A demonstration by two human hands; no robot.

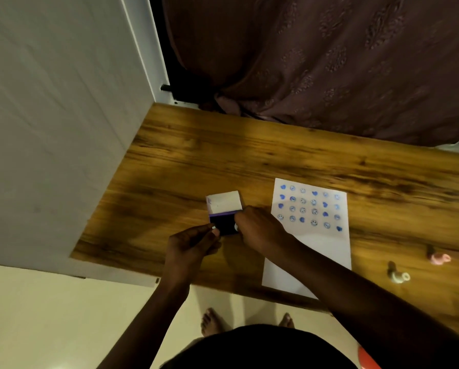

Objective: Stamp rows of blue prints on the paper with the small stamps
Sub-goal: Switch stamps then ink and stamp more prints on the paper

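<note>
A white paper (309, 251) lies on the wooden table (249, 155), its upper half filled with several rows of blue heart and smiley prints (309, 207). Left of it sits an open ink pad (224, 225) with a dark blue pad and its white lid (224, 202) flipped back. My left hand (191, 249) pinches the pad's near left corner. My right hand (260, 230) is at the pad's right edge with a small white stamp (236, 227) showing at its fingertips.
Two more small stamps lie on the table right of the paper: a pink stamp (439, 258) and a white stamp (397, 275). A dark curtain (329, 62) hangs behind the table, a white wall (50, 129) is at left. My bare feet (212, 322) stand on the floor.
</note>
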